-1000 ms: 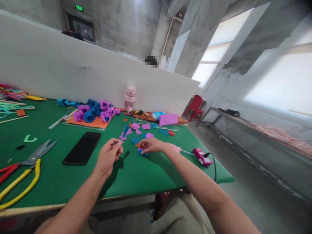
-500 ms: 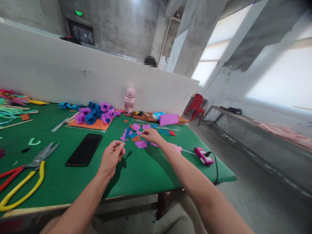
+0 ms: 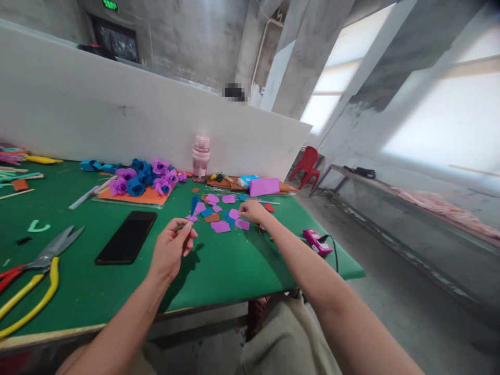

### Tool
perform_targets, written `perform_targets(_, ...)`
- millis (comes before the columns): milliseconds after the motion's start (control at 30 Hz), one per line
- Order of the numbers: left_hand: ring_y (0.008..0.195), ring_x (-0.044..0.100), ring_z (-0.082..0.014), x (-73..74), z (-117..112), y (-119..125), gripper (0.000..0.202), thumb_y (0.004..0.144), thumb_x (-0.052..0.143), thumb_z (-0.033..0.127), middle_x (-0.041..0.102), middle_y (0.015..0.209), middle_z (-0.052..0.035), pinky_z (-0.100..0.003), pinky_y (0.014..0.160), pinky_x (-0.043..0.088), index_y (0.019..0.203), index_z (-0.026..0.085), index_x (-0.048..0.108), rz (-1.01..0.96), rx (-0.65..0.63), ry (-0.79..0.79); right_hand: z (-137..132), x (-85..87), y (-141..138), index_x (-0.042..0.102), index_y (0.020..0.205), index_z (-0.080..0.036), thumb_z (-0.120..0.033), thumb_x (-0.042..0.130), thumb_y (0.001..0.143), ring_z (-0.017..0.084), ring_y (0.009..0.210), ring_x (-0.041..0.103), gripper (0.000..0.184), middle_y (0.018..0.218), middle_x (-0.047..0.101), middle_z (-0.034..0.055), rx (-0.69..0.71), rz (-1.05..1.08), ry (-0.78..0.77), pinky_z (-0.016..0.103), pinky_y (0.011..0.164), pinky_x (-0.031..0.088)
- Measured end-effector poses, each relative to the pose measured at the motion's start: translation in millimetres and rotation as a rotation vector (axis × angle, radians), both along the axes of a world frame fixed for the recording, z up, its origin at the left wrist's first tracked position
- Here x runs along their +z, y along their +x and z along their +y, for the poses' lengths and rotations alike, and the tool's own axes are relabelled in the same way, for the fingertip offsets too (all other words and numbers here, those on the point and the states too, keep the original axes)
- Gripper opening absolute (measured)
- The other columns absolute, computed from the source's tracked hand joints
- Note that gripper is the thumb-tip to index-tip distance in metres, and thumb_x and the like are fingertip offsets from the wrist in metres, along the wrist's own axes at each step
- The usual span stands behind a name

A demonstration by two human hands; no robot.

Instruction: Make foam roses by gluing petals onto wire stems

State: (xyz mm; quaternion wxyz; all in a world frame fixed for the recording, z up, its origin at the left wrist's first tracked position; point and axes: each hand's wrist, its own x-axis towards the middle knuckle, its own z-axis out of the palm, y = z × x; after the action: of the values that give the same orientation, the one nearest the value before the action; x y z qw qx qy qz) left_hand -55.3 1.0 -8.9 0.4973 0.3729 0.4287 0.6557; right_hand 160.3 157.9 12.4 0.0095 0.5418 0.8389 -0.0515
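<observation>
one blue piece (image 3: 194,204) pinched by left hand (image 3: 172,245); right hand (image 3: 254,212), grip unclear, moved rightward.

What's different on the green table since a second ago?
The right hand moved forward and rightward; whether it holds something, I can't tell. Purple pieces near it show more fully. The left hand stayed about where it was, holding up the blue piece; the phone and scissors stayed put.
</observation>
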Motion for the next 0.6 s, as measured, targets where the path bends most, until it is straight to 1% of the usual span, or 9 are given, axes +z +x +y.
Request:
perform_targets(100, 0.04, 0.041, -0.0039, -0.2, 0, 1, 0.022, 0.07, 0.065, 0.036, 0.057, 0.06, 0.0044, -0.013, 0.033, 0.024, 0.078, 0.019, 0.052, 0.009, -0.009, -0.006, -2, -8.7, -1, 0.057, 0.106, -0.016, -0.029, 0.053, 0.086, 0.019, 0.094, 0.058, 0.025, 0.108, 0.058, 0.0077, -0.022, -0.103, -0.04, 0.035, 0.08, 0.048)
perform_targets(167, 0.039, 0.039, -0.0031, -0.2, 0, 1, 0.022, 0.07, 0.065, 0.036, 0.057, 0.061, 0.004, -0.013, 0.033, 0.023, 0.077, 0.019, 0.053, 0.021, -0.02, -0.019, -5, -14.7, -4, 0.052, 0.113, -0.016, -0.031, 0.051, 0.087, 0.019, 0.096, 0.056, 0.03, 0.114, 0.054, 0.0082, -0.044, -0.144, -0.04, 0.039, 0.08, 0.049)
perform_targets(233, 0.039, 0.038, -0.0026, -0.4, 0, 2, 0.022, 0.07, 0.065, 0.036, 0.056, 0.06, 0.004, -0.013, 0.034, 0.022, 0.077, 0.018, 0.053, 0.037, -0.025, -0.026, -6, -18.0, -6, 0.051, 0.115, -0.016, -0.031, 0.051, 0.087, 0.019, 0.096, 0.056, 0.031, 0.115, 0.054, 0.0082, -0.054, -0.155, -0.032, 0.04, 0.08, 0.049)
perform_targets(300, 0.039, 0.037, -0.0025, -0.9, 0, 2, 0.022, 0.071, 0.064, 0.036, 0.055, 0.059, 0.0041, -0.013, 0.035, 0.021, 0.076, 0.018, 0.052, 0.051, -0.026, -0.025, -7, -16.8, -8, 0.053, 0.112, -0.015, -0.03, 0.052, 0.086, 0.02, 0.096, 0.057, 0.03, 0.112, 0.055, 0.0085, -0.047, -0.134, -0.024, 0.039, 0.08, 0.049)
perform_targets(400, 0.038, 0.032, -0.0021, -1.7, 1, 1, 0.021, 0.072, 0.063, 0.035, 0.052, 0.056, 0.0049, -0.014, 0.034, 0.02, 0.076, 0.017, 0.052, 0.054, -0.029, -0.003, -12, -8.0, -9, 0.059, 0.096, -0.012, -0.022, 0.056, 0.081, 0.021, 0.093, 0.058, 0.018, 0.098, 0.062, 0.0099, -0.016, -0.028, 0.012, 0.033, 0.078, 0.046)
perform_targets(467, 0.037, 0.028, -0.0018, -1.8, 2, 1, 0.022, 0.072, 0.063, 0.036, 0.05, 0.054, 0.006, -0.014, 0.034, 0.018, 0.076, 0.017, 0.052, 0.062, -0.032, -0.001, -24, -2.2, -10, 0.059, 0.09, -0.014, -0.019, 0.053, 0.08, 0.019, 0.088, 0.059, 0.013, 0.089, 0.064, 0.0076, 0.018, 0.081, 0.038, 0.027, 0.074, 0.043)
perform_targets(533, 0.036, 0.026, -0.0019, -1.5, 1, 3, 0.024, 0.071, 0.063, 0.038, 0.047, 0.052, 0.007, -0.015, 0.034, 0.017, 0.076, 0.017, 0.051, 0.1, -0.043, -0.038, -44, -0.8, -12, 0.055, 0.093, -0.016, -0.02, 0.046, 0.082, 0.013, 0.081, 0.059, 0.015, 0.088, 0.064, 0.0031, 0.057, 0.195, 0.047, 0.023, 0.069, 0.043)
perform_targets(600, 0.037, 0.027, -0.0021, -1.1, -2, 7, 0.028, 0.069, 0.065, 0.039, 0.044, 0.051, 0.0075, -0.015, 0.033, 0.016, 0.077, 0.016, 0.053, 0.165, -0.073, -0.091, -71, -5.5, -15, 0.052, 0.094, -0.017, -0.02, 0.042, 0.082, 0.01, 0.075, 0.058, 0.016, 0.085, 0.063, 0.0002, 0.085, 0.348, 0.026, 0.02, 0.065, 0.042)
